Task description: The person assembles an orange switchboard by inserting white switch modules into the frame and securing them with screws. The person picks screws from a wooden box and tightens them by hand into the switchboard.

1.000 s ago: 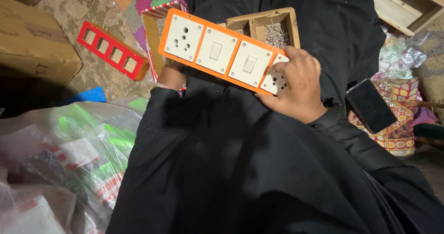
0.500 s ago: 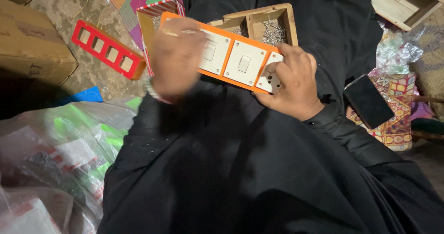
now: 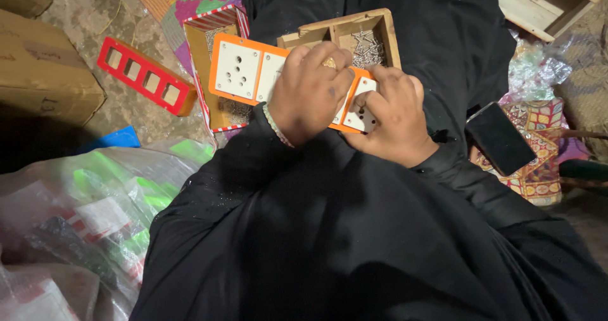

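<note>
An orange switch plate (image 3: 239, 71) with white socket and switch modules rests across my lap, over black cloth. My left hand (image 3: 308, 93) lies over the plate's middle, fingers curled down onto its switch modules. My right hand (image 3: 392, 115) grips the plate's right end, thumb on a white socket module (image 3: 362, 109). The plate's left socket module is uncovered. Just behind the plate sits a small wooden box (image 3: 361, 32) holding several screws.
A red frame with square openings (image 3: 145, 77) lies on the floor at left, beside cardboard boxes (image 3: 38, 74). A striped open box (image 3: 215, 26) stands behind the plate. A dark phone (image 3: 500, 137) lies at right. Plastic bags (image 3: 76, 219) fill the lower left.
My left hand came up from beneath the plate's left end and moved right across it, now covering its middle modules. My right hand stayed on the right end.
</note>
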